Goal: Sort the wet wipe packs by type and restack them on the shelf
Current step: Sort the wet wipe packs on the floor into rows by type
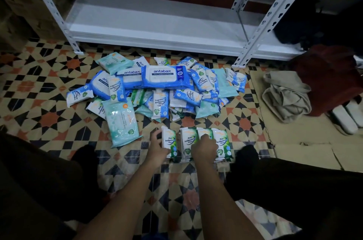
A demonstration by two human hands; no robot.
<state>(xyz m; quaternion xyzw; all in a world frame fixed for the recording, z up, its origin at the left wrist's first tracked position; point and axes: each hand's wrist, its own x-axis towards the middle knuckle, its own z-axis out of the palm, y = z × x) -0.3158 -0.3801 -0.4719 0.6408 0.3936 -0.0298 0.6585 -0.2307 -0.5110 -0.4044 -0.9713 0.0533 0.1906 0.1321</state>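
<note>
Patterned tile floor (pixel 49 118) in orange, black and cream lies under both hands. The left hand (pixel 157 146) curls its fingers round the leftmost pine wipes pack (pixel 169 140); the right hand (pixel 204 148) presses down on a row of three more pine packs (pixel 222 141), hiding much of the middle one, its grip hard to read. Just beyond sits the mixed heap of wipe packs (pixel 157 86), a large antabax pack (pixel 164 76) on top. Behind stands the white metal shelf (pixel 157 23). Crumpled cloth (pixel 284 96) lies to the right in dim light.
</note>
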